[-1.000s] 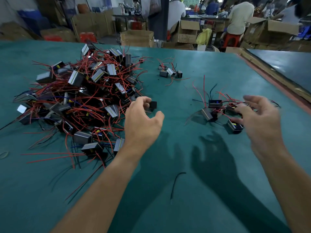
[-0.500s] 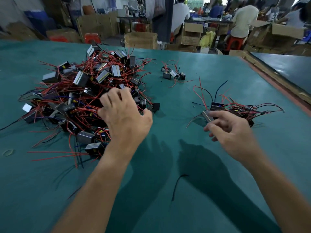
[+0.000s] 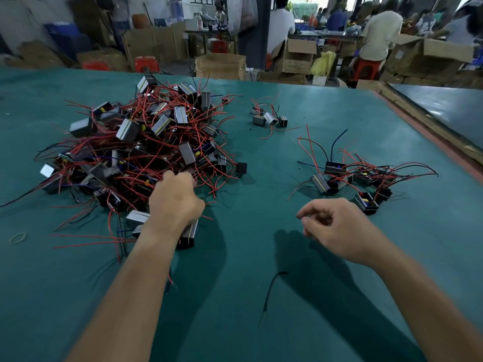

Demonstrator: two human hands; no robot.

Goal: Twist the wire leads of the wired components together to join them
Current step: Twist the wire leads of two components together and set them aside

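Note:
A big heap of black wired components with tangled red leads lies on the green table at the left. My left hand is at the heap's near edge, its fingers curled down into the leads. A black component with a yellow stripe shows just under its palm. My right hand hovers over bare table to the right, fingers loosely curled and holding nothing. Beyond it lies a smaller group of components with red and black leads.
A little cluster of components lies farther back in the middle. A loose black wire lies between my forearms, and a rubber band at the far left. A second table adjoins on the right. Cardboard boxes and seated people are behind.
My left hand has pulled back from over the heap to its near edge and curled into the leads. My right hand has left the right-hand group and drawn back toward me, empty.

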